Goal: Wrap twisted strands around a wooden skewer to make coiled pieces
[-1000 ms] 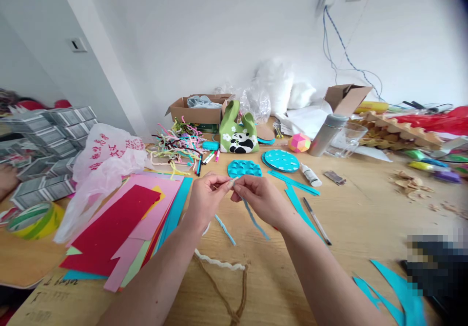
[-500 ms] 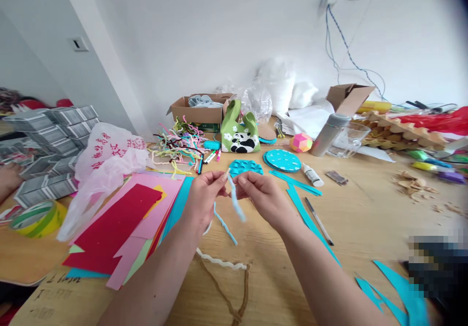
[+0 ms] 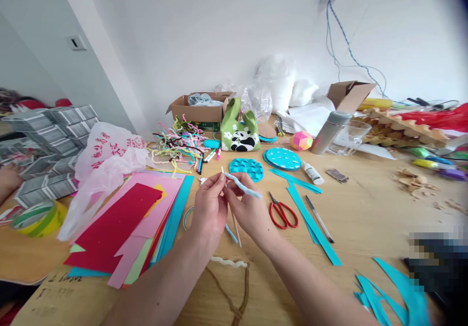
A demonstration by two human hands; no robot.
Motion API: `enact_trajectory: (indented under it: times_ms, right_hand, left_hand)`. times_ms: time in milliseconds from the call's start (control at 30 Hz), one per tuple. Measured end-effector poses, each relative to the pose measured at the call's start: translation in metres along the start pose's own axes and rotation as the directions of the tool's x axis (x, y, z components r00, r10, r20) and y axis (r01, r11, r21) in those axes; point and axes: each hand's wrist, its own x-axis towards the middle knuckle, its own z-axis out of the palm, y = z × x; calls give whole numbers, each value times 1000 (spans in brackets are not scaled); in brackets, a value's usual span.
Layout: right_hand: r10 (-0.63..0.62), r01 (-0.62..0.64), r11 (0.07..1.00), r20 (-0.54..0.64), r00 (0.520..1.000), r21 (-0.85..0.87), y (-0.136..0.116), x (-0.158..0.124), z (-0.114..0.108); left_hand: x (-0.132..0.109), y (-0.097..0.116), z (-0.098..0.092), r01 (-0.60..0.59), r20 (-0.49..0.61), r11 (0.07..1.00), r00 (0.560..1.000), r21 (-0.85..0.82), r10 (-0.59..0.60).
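My left hand [image 3: 209, 204] and my right hand [image 3: 244, 208] meet over the middle of the wooden table [image 3: 365, 209], both pinched closed. Between them they hold a thin wooden stick [image 3: 234, 223] that points down toward me. A light blue pipe cleaner [image 3: 244, 185] is wound at the stick's top and sticks out to the right above my right hand. Red-handled scissors [image 3: 281, 212] lie just right of my right hand. A white pipe cleaner [image 3: 228, 262] and a brown one [image 3: 234, 297] lie below my wrists.
A stack of coloured paper sheets [image 3: 124, 228] lies at left, with a plastic bag [image 3: 106, 165], tape roll [image 3: 34, 217] and grey boxes [image 3: 51, 141]. Behind are loose pipe cleaners [image 3: 179, 145], a panda bag [image 3: 239, 133], teal discs [image 3: 282, 159], glue [image 3: 310, 172], teal paper strips [image 3: 310, 219] and a steel bottle [image 3: 331, 131].
The light blue pipe cleaner, which hung down from my fingers, now points out to the right. My hands have drawn closer to me, which uncovers the scissors. A thin stick now shows between my hands.
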Motion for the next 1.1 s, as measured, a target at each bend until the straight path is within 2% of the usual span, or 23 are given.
enact_trajectory:
  times_ms: [133, 233, 300, 433, 567, 733, 900, 1100]
  right_hand:
    - [-74, 75, 989, 11, 997, -124, 5, 6, -11]
    - [-111, 121, 966, 59, 992, -229, 7, 12, -23]
    - [-103, 127, 950, 96, 990, -286, 6, 15, -32]
    - [-116, 168, 910, 157, 981, -379, 1, 20, -50]
    - [-124, 214, 872, 225, 967, -441, -5, 22, -61]
    - [-169, 295, 841, 298, 940, -454, -8, 22, -64]
    - [-168, 338, 796, 354, 920, -502, -4, 22, -62]
    - [-150, 356, 751, 382, 912, -556, 3, 23, -59]
  left_hand:
    - [4, -2, -2, -35, 40, 998, 999, 56, 33]
    - [9, -2, -5, -79, 10, 987, 997, 143, 79]
    - [12, 1, -7, -68, 2, 976, 998, 207, 70]
    - [16, 9, -12, 14, 66, 936, 997, 353, -39]
    - [17, 21, -16, 84, 134, 869, 976, 488, -170]
    - [19, 30, -18, 125, 160, 822, 954, 556, -254]
    - [23, 29, -24, 134, 176, 761, 934, 635, -312]
    - [27, 22, -29, 99, 165, 759, 950, 644, -264]
